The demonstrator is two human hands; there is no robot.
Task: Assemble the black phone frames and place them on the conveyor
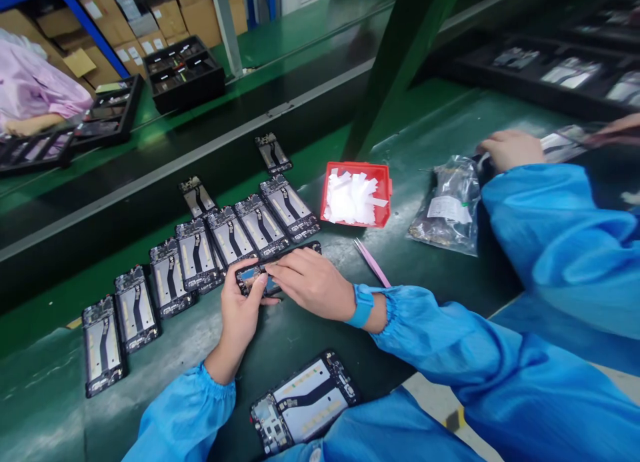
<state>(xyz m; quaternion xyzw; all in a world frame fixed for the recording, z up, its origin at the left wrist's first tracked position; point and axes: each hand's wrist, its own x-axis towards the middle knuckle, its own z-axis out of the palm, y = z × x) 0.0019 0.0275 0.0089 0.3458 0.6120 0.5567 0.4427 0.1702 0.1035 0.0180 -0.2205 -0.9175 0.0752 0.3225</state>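
A phone frame (260, 275) lies on the green bench in front of me, and both hands are on it. My left hand (243, 309) grips its near end, thumb on top. My right hand (313, 282) presses fingertips on its upper face; a blue wrist strap (363, 305) sits on that wrist. Pink tweezers (373, 262) lie just right of my right hand. A row of several open phone frames (200, 259) runs diagonally to the left. One more phone frame (303, 402) lies near my body.
A red bin (383, 175) with white paper pieces stands beyond the tweezers. A clear bag of parts (447, 209) lies right of it, beside a co-worker's hand (510, 149) and blue sleeve. A dark conveyor belt (150, 189) carries frames. Black trays (185, 72) sit behind.
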